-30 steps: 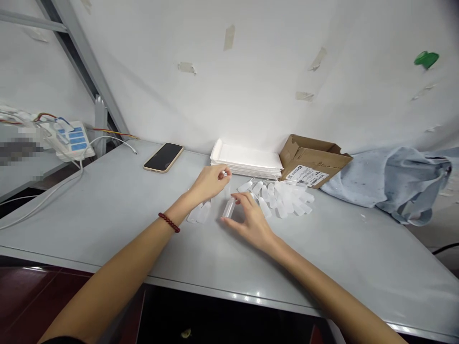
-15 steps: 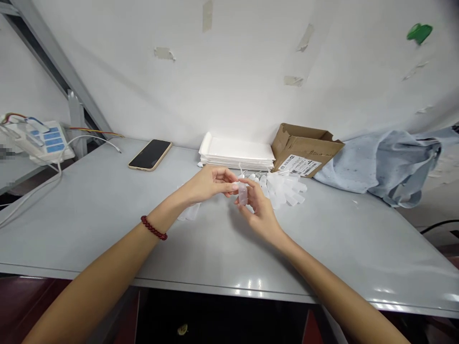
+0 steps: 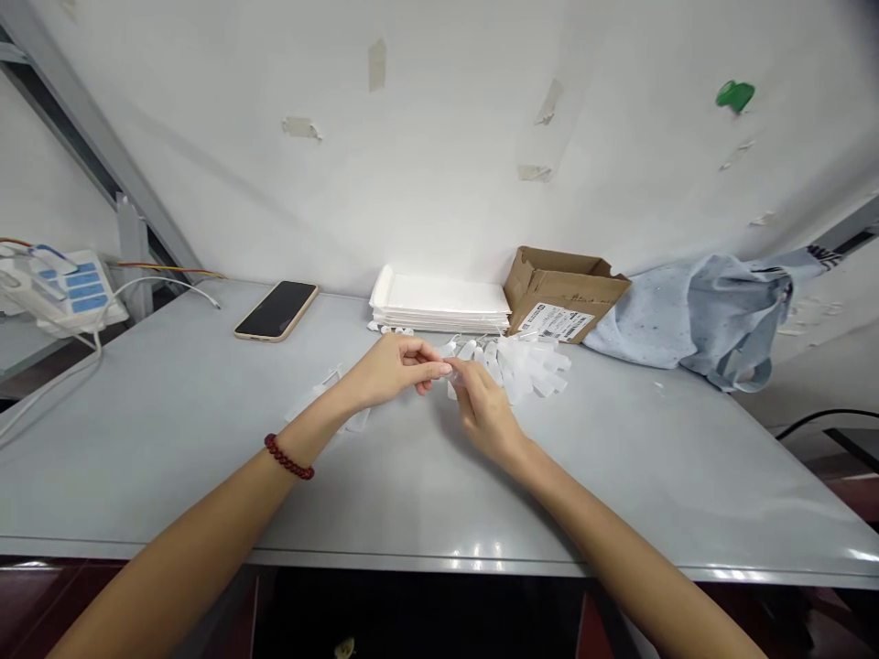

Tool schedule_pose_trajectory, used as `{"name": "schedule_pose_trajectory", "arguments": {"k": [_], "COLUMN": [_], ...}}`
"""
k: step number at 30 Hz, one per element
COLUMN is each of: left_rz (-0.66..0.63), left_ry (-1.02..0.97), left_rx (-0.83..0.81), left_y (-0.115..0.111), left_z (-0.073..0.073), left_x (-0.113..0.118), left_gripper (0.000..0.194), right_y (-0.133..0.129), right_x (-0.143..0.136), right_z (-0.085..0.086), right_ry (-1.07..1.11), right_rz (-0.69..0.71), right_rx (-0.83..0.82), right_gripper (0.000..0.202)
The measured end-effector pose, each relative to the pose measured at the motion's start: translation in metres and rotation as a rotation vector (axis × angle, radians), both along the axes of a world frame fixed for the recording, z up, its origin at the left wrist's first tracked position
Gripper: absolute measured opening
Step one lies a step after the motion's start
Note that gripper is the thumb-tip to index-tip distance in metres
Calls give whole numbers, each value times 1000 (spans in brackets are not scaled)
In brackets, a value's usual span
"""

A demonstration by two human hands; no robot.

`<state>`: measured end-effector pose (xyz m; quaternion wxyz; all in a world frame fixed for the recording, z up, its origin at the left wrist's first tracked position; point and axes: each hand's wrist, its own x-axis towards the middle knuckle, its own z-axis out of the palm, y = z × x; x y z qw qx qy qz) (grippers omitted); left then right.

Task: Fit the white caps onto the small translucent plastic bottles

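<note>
Over the middle of the grey table [image 3: 412, 494], my left hand [image 3: 398, 371] and my right hand [image 3: 484, 403] meet at the fingertips. Both pinch a small translucent piece [image 3: 454, 373], mostly hidden by the fingers. Beyond and to the right of my right hand lies a fanned pile of translucent white strips [image 3: 532, 366]. A few similar strips [image 3: 357, 421] lie beside my left wrist, partly covered by it. Small white pieces [image 3: 388, 329] sit in front of a stack of white envelopes [image 3: 443, 297].
A phone [image 3: 276, 311] lies at the back left, near a white cable and a power strip [image 3: 75, 288]. An open cardboard box [image 3: 563, 293] stands right of the envelopes, with a light blue cloth bag [image 3: 687, 316] beside it. A wall rises behind.
My right fingers have closed over the translucent piece, which showed plainly between my hands before. The whole view has shifted slightly.
</note>
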<state>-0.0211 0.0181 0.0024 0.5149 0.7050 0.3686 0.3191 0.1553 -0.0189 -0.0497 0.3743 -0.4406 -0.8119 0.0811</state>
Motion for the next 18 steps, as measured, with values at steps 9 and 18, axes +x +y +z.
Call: {"name": "schedule_pose_trajectory", "arguments": {"k": [9, 18], "left_rz": [-4, -37], "left_ry": [40, 21], "left_rx": [18, 206], "left_y": [1, 1], "left_z": [-6, -5], "left_x": [1, -1], "left_gripper": [17, 10], "right_y": [1, -2], "right_x": [4, 1], "right_z": [-5, 9], "right_ry": [29, 604], "right_rz": [-4, 186], "right_rx": [-78, -648], "right_gripper": [23, 20]}}
